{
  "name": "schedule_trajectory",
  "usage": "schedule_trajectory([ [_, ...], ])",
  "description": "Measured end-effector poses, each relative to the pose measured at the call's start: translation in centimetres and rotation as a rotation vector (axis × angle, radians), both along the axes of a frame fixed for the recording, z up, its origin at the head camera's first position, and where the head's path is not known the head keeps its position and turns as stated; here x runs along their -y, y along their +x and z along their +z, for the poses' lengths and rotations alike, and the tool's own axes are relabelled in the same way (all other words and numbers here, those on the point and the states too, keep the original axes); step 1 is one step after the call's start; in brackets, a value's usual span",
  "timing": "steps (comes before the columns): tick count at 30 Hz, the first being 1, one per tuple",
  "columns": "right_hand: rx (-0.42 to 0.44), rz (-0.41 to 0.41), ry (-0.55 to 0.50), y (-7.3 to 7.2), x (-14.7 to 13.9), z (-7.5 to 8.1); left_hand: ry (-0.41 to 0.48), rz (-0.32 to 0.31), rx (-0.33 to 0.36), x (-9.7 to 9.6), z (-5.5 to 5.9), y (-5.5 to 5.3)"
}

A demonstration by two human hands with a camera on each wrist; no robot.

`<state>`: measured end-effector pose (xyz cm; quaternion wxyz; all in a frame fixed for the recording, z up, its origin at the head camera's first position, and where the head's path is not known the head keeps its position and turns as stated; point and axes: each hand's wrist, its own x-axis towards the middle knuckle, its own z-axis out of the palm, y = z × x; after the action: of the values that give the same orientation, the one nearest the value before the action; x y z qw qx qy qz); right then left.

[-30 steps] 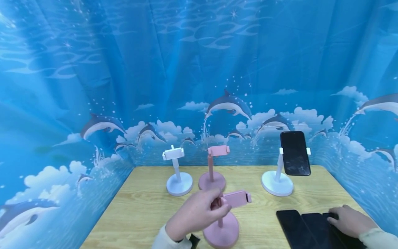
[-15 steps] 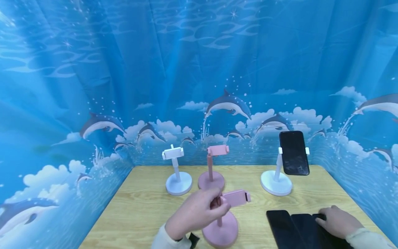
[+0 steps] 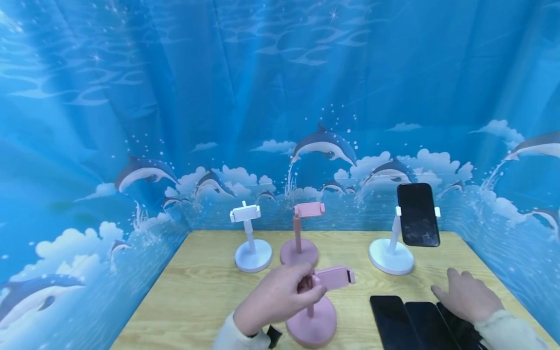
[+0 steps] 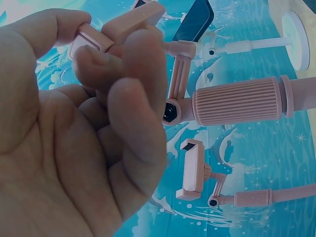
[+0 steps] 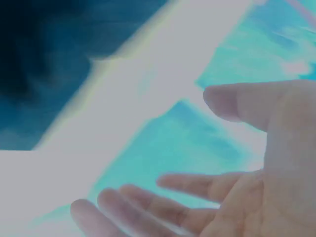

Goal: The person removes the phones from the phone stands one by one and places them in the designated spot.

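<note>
My left hand (image 3: 277, 301) pinches the left end of the clamp (image 3: 332, 278) on the nearer pink phone stand. Its round base (image 3: 312, 323) stands on the table. In the left wrist view, thumb and fingers close on the clamp's end piece (image 4: 94, 39), left of the stand's ribbed collar (image 4: 237, 101). My right hand (image 3: 470, 296) holds nothing, its fingers spread and extended over the far end of the rightmost black phone (image 3: 457, 323). Beside that lie a middle phone (image 3: 426, 321) and a left phone (image 3: 391, 318), all three side by side.
Along the back of the wooden table (image 3: 197, 287) stand a white phone stand (image 3: 253, 255), another pink stand (image 3: 299, 250) and a white stand (image 3: 391, 255) with a black phone (image 3: 417, 214) upright in its clamp. A blue dolphin-print curtain (image 3: 262, 97) surrounds the table.
The row of phones has shifted left with my right hand on it. That hand has since come off the rightmost phone and reached farther forward. My left hand keeps its pinch on the pink stand.
</note>
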<state>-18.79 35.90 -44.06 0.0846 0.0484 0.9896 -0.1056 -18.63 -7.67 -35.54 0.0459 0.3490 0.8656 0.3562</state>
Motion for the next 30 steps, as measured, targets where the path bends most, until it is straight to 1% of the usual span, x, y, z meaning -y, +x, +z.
schedule_trajectory([
  [3, -0.131, 0.051, -0.051, 0.3, 3.8, 3.9, 0.011, -0.007, -0.006, 0.0, 0.0, -0.2],
  [5, -0.239, 0.101, -0.121, 1.1, 6.8, 6.3, 0.024, -0.003, -0.008, 0.0, 0.0, -0.3],
  [7, -0.340, 0.163, -0.215, 2.2, 9.7, 8.1, 0.040, 0.005, -0.003, 0.0, 0.1, -0.3],
  [10, -0.496, 0.291, -0.329, 4.3, 13.3, 9.6, 0.060, 0.017, 0.006, 0.1, 0.1, -0.4],
  [12, -0.612, 0.383, -0.375, 5.5, 14.8, 10.0, 0.070, 0.013, 0.005, 0.1, 0.1, -0.3],
  [14, -0.736, 0.450, -0.384, 6.5, 15.7, 10.0, 0.082, 0.006, -0.002, 0.1, 0.0, -0.3],
  [16, -0.819, 0.480, -0.370, 7.0, 16.2, 10.0, 0.096, -0.007, -0.013, 0.1, 0.0, -0.3],
  [18, -0.854, 0.484, -0.369, 7.1, 16.5, 9.8, 0.107, -0.022, -0.028, 0.0, -0.1, -0.3],
  [23, -0.829, 0.451, -0.354, 6.8, 16.6, 9.4, 0.112, -0.035, -0.058, 0.0, -0.1, -0.2],
  [30, -0.851, 0.406, -0.373, 6.7, 16.2, 9.5, 0.081, 0.001, -0.055, 0.2, -0.2, -0.3],
])
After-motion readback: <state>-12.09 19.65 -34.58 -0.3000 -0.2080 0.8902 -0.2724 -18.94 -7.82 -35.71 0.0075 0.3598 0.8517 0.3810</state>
